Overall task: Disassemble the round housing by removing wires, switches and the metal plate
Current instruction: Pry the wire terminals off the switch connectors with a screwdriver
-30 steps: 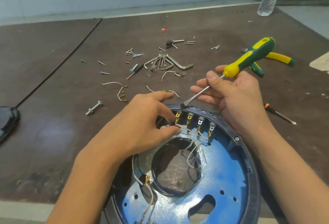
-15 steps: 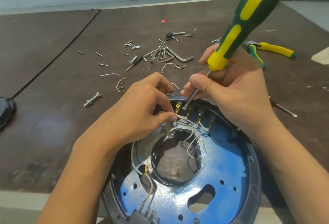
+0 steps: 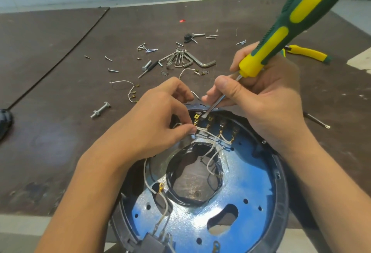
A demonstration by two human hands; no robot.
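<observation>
Round housing [image 3: 281, 192]: lies open side up at the near edge of the tabletop [image 3: 60, 132], right of middle. The dark plastic rim looks rigid but light, so it is likely to skid under prying and should be braced at the rim.
Metal plate [image 3: 247, 172]: seated inside the housing, a shiny blue-tinted sheet with small holes and a large central cut-out. It is probably stiff and sharp-edged, and the cut-out's edge seems the safest place to lift it.
Right hand [image 3: 267, 100]: fingers curled tight round the shaft of the tool, with the thumb pressed on it.
Left hand [image 3: 158, 120]: thumb and forefinger pinch a wire just beside the leftmost terminal.
Screwdriver [image 3: 281, 35]: green-and-yellow handle tilted up to the right, flat tip on the leftmost terminal. The tip could slip off.
White wires [image 3: 212, 156]: thin, limp and easily torn. They are better gripped at the connector than mid-length.
Switch terminals [image 3: 221, 125]: a row of brass tabs at the housing's far rim, small and bendable, so they need gentle levering.
</observation>
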